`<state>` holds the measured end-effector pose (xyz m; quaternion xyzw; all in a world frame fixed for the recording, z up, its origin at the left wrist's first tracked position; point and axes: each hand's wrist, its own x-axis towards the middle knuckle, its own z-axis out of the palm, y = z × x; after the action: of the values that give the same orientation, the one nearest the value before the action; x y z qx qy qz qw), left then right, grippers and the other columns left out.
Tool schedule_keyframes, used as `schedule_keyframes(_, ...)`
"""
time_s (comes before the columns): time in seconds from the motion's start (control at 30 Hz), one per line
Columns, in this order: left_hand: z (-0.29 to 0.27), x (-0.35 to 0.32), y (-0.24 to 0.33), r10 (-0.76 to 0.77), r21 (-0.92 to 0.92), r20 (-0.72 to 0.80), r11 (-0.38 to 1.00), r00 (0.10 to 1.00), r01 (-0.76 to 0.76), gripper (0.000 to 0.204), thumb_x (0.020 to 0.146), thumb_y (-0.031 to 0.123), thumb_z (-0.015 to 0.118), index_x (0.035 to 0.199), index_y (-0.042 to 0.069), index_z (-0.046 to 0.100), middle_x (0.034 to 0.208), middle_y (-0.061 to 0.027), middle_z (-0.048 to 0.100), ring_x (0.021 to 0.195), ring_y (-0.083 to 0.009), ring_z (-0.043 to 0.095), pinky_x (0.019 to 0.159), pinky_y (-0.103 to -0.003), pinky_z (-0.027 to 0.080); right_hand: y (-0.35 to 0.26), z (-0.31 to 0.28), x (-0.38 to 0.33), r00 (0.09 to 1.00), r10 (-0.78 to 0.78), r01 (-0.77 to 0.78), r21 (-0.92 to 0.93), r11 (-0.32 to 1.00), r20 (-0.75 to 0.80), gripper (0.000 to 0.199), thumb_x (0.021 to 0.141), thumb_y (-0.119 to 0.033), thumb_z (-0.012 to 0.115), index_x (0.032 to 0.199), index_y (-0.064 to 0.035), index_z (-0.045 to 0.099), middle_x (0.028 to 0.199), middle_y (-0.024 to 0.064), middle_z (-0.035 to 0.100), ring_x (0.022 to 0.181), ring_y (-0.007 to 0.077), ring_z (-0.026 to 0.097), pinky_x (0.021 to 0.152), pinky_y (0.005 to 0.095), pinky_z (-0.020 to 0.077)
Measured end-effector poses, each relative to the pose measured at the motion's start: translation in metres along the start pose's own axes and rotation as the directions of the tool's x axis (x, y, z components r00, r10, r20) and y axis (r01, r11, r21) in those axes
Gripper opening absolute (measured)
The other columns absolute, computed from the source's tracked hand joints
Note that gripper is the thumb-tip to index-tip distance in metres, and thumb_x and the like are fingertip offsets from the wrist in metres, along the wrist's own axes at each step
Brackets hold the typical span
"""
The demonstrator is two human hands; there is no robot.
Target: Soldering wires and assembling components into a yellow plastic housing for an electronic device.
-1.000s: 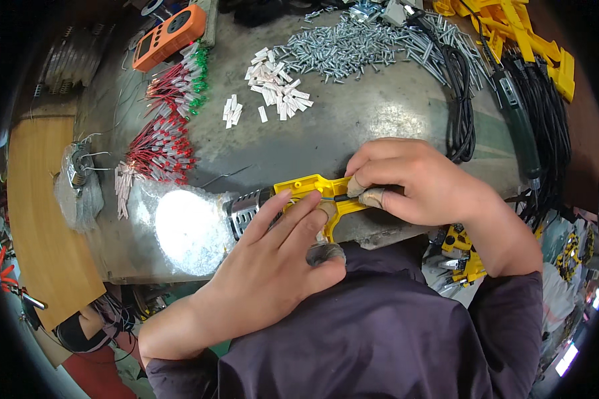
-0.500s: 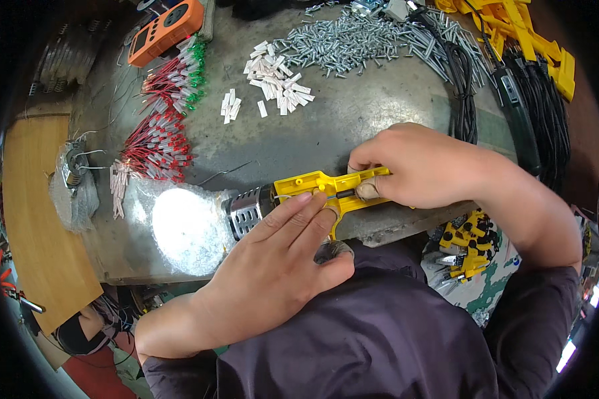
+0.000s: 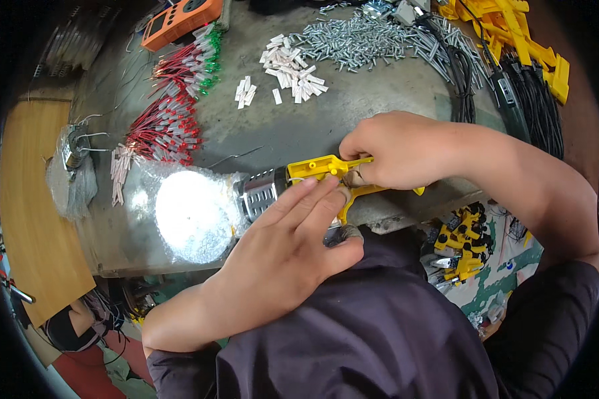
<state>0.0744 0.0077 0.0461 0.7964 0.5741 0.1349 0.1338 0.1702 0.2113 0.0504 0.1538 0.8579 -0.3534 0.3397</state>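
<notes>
A yellow plastic handle housing (image 3: 318, 166) with its hollow inner side up lies near the bench's front edge. From its left end sticks out a slotted shiny metal barrel (image 3: 259, 193), resting at a bubble-wrap bundle with a glaring bright spot (image 3: 196, 216). My left hand (image 3: 283, 243) holds the housing from the near side, fingertips pressed on its inside and thumb below. My right hand (image 3: 402, 151) is closed around the housing's right part, its thumb and fingers down in the grip channel. What lies under those fingertips is mostly hidden.
Left of the work lie red-capped (image 3: 170, 130) and green-capped (image 3: 206, 60) wired parts. White strips (image 3: 293, 70), a heap of screws (image 3: 359, 43) and an orange meter (image 3: 183, 23) sit farther back. Black cables (image 3: 536, 100) and yellow housings (image 3: 519, 33) fill the right; yellow-black parts (image 3: 469, 243) sit below the edge.
My right fingers have shifted left along the grip channel, covering the dark piece that showed there. The housing appears slightly up and right, as the whole view has shifted.
</notes>
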Motion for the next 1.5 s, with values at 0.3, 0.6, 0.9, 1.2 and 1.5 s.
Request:
schedule_keyframes(0.3,0.03,-0.026,0.013,-0.164,-0.044,-0.244,0.987,0.956,0.158,0.027,0.067,0.012,0.066,0.093,0.011,0.065,0.101,-0.0085,0.057,0.093,-0.0254,0.06,0.072,-0.039,0.05,-0.006,0.019,0.0,0.911,-0.23,0.196,-0.131,0.972,-0.342,0.03,0.081,-0.011,0.063,0.108,-0.0008,0.056,0.095,0.0184,0.065,0.09,0.0381,0.062,0.077,0.0446,0.0481)
schedule_keyframes(0.6,0.03,-0.03,0.011,-0.148,-0.031,-0.262,0.989,0.954,0.145,0.024,0.067,0.01,0.067,0.091,0.01,0.064,0.097,-0.0068,0.061,0.08,-0.0227,0.061,0.058,-0.032,0.048,0.005,0.07,0.014,0.411,-0.725,0.616,-0.418,0.668,-0.552,0.033,0.07,-0.003,0.063,0.103,-0.0028,0.056,0.101,0.0125,0.061,0.103,0.0338,0.058,0.086,0.0435,0.0474)
schedule_keyframes(0.9,0.037,-0.025,0.01,-0.138,-0.041,-0.327,0.99,0.935,0.132,0.024,0.068,0.011,0.067,0.092,0.01,0.064,0.096,-0.0076,0.061,0.079,-0.0234,0.061,0.06,-0.032,0.05,0.006,0.073,0.013,0.41,-0.763,0.494,-0.582,0.646,-0.499,0.025,0.079,-0.017,0.059,0.102,-0.0061,0.058,0.104,0.0086,0.061,0.11,0.0283,0.056,0.096,0.0424,0.0446)
schedule_keyframes(1.2,0.03,-0.031,0.013,-0.119,0.04,-0.233,0.99,0.965,0.132,0.024,0.075,0.02,0.064,0.099,0.019,0.063,0.1,-0.0047,0.062,0.073,-0.0159,0.058,0.056,-0.026,0.048,0.015,0.067,0.013,0.429,-0.754,0.624,-0.441,0.645,-0.497,0.025,0.078,-0.015,0.06,0.102,-0.0147,0.065,0.106,0.0106,0.06,0.112,0.0314,0.054,0.1,0.0491,0.0422)
schedule_keyframes(1.5,0.042,-0.035,0.007,-0.062,0.118,-0.35,0.987,0.935,0.109,0.023,0.073,0.02,0.065,0.096,0.02,0.061,0.1,-0.0045,0.061,0.073,-0.017,0.057,0.053,-0.025,0.047,0.01,0.077,0.015,0.371,-0.808,0.482,-0.65,0.588,-0.457,0.025,0.078,-0.019,0.058,0.099,-0.0078,0.064,0.109,0.0102,0.059,0.113,0.0304,0.054,0.096,0.043,0.0477)
